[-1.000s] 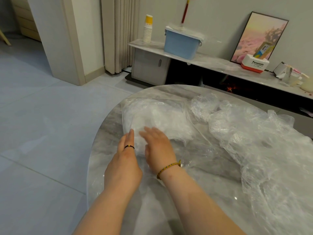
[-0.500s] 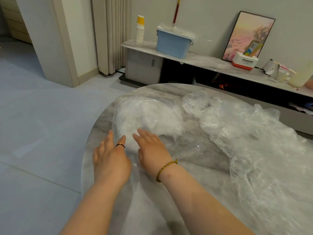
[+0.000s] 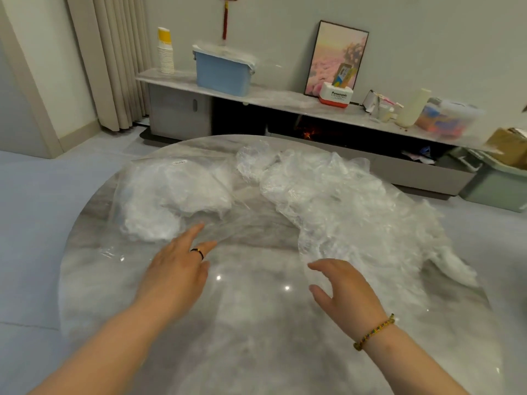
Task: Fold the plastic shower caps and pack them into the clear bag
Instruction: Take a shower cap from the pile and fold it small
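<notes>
While both hands hover empty over the round marble worktop, the clear bag w/ folded caps lies far left. L hand is spread, its fingers just short of the bag's near edge, not gripping. Loose shower caps pile up at right; R hand is loosely curled, fingers near the pile's edge, holding nothing.

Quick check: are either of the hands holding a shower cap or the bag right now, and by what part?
Nothing is held. The left hand is open over the table beside the clear bag; the right hand is open near the loose shower caps.
</notes>
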The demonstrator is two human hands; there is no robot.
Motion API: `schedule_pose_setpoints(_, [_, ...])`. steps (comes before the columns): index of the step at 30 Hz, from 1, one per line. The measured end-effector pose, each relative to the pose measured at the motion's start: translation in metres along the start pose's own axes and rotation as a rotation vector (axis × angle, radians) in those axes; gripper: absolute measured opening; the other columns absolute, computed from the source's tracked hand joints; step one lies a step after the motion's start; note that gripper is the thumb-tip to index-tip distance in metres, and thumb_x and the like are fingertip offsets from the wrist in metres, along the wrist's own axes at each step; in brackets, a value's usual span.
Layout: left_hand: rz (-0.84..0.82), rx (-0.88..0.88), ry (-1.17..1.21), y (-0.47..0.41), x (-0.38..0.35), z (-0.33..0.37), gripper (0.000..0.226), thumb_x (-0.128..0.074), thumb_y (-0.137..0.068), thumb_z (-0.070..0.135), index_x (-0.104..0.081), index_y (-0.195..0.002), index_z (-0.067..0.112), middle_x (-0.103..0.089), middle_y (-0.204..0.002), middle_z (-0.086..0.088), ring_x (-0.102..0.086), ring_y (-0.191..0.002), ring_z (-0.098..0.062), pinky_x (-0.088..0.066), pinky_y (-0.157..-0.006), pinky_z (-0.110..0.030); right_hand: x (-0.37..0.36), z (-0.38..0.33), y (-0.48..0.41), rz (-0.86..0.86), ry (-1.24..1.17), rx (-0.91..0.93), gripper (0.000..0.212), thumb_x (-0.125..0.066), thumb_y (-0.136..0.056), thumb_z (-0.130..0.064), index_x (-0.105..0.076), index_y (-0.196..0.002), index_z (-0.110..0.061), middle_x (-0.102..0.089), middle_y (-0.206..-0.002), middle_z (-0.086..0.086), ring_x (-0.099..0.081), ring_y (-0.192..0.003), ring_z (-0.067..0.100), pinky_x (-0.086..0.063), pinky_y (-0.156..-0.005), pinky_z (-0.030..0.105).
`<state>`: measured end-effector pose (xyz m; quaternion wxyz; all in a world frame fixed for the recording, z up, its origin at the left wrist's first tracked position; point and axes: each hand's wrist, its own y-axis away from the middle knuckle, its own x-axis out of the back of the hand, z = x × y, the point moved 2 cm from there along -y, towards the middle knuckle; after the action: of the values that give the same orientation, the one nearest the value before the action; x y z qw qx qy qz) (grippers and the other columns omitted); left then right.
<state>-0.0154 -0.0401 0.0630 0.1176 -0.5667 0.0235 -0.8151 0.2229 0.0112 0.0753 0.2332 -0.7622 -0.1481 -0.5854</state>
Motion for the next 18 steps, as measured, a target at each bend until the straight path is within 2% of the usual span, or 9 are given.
schedule_pose_setpoints(2, [-0.044,-0.174,-0.004,0.005,-0.019,0.014,0.036,-0.045,-0.088,0.027,-0.063,-0.118,0.018,-0.049,-0.137,-0.005,-0.058,-0.114,-0.021,-0.049,-0.088,-0.034,-0.001,0.028,0.02,0.101,0.105,-0.023,0.038,-0.079,-0.057,-0.034,-0.071,-0.089,-0.014,-0.07,-0.086,-0.002,-0.07,-0.079,0.02,-0.054,-0.069,0.028])
schedule_pose_setpoints(4, [-0.183,-0.218,-0.083,0.012,-0.041,0.025,0.043,-0.038,-0.078,0.039,-0.073,-0.095,0.021,-0.069,-0.107,-0.003,-0.07,-0.083,-0.014,-0.053,-0.067,-0.022,-0.008,0.044,0.032,0.114,0.187,-0.058,0.045,-0.076,-0.045,-0.047,-0.072,-0.079,-0.018,-0.07,-0.076,-0.004,-0.07,-0.07,0.017,-0.054,-0.062,0.027])
schedule_pose_setpoints(6, [-0.279,-0.276,-0.211,0.019,-0.063,0.028,0.049,-0.028,-0.089,0.04,-0.074,-0.092,0.024,-0.071,-0.1,0.001,-0.07,-0.08,-0.01,-0.048,-0.079,-0.019,-0.014,0.045,0.032,0.104,0.227,-0.064,0.046,-0.07,-0.043,-0.054,-0.071,-0.078,-0.023,-0.07,-0.075,-0.006,-0.07,-0.071,0.015,-0.054,-0.063,0.028])
schedule_pose_setpoints(9, [-0.295,-0.33,-0.299,0.024,-0.079,0.028,0.072,-0.003,-0.099,0.041,-0.073,-0.097,0.024,-0.071,-0.104,0.003,-0.068,-0.092,-0.011,-0.014,-0.106,-0.018,-0.026,0.039,0.018,0.122,0.252,-0.056,0.049,-0.077,-0.039,-0.057,-0.071,-0.076,-0.024,-0.069,-0.075,-0.01,-0.069,-0.073,0.016,-0.054,-0.064,0.029])
schedule_pose_setpoints(11, [-0.288,-0.353,-0.333,0.024,-0.08,0.028,0.073,-0.001,-0.099,0.042,-0.072,-0.1,0.025,-0.07,-0.106,0.004,-0.067,-0.096,-0.01,-0.006,-0.107,-0.017,-0.035,0.038,0.013,0.125,0.24,-0.092,0.049,-0.089,-0.029,-0.046,-0.071,-0.068,-0.023,-0.067,-0.069,-0.011,-0.069,-0.07,0.017,-0.053,-0.067,0.028])
schedule_pose_setpoints(13, [-0.353,-0.374,-0.329,0.024,-0.081,0.029,0.073,-0.001,-0.099,0.042,-0.072,-0.102,0.025,-0.069,-0.107,0.005,-0.067,-0.097,-0.01,-0.009,-0.104,-0.017,-0.038,0.041,0.011,0.195,0.246,-0.094,0.034,-0.091,-0.032,-0.031,-0.067,-0.054,-0.024,-0.064,-0.058,-0.012,-0.069,-0.069,0.018,-0.042,-0.077,0.028])
schedule_pose_setpoints(15, [-0.411,-0.384,-0.273,0.026,-0.081,0.03,0.072,-0.001,-0.098,0.044,-0.07,-0.105,0.024,-0.069,-0.107,0.004,-0.066,-0.098,-0.01,-0.009,-0.104,-0.016,-0.035,0.041,0.012,0.264,0.221,-0.082,0.012,-0.073,-0.056,-0.022,-0.064,-0.049,-0.025,-0.062,-0.053,-0.014,-0.069,-0.07,0.018,-0.031,-0.077,0.025])
schedule_pose_setpoints(17, [-0.42,-0.302,-0.199,0.023,-0.072,0.041,0.062,-0.008,-0.097,0.047,-0.062,-0.116,0.02,-0.068,-0.111,0.0,-0.06,-0.108,-0.014,-0.008,-0.106,-0.016,-0.029,0.037,0.013,0.305,0.125,-0.026,0.025,-0.047,-0.069,-0.024,-0.067,-0.053,-0.023,-0.064,-0.056,-0.014,-0.07,-0.071,0.018,-0.031,-0.077,0.024])
schedule_pose_setpoints(18, [-0.385,-0.286,-0.154,0.02,-0.066,0.045,0.055,-0.018,-0.094,0.05,-0.052,-0.125,0.02,-0.066,-0.115,-0.002,-0.052,-0.112,-0.014,-0.007,-0.107,-0.016,-0.024,0.03,0.013,0.307,0.06,0.009,0.029,-0.043,-0.07,-0.025,-0.067,-0.056,-0.022,-0.065,-0.057,-0.013,-0.069,-0.07,0.017,-0.032,-0.075,0.022])
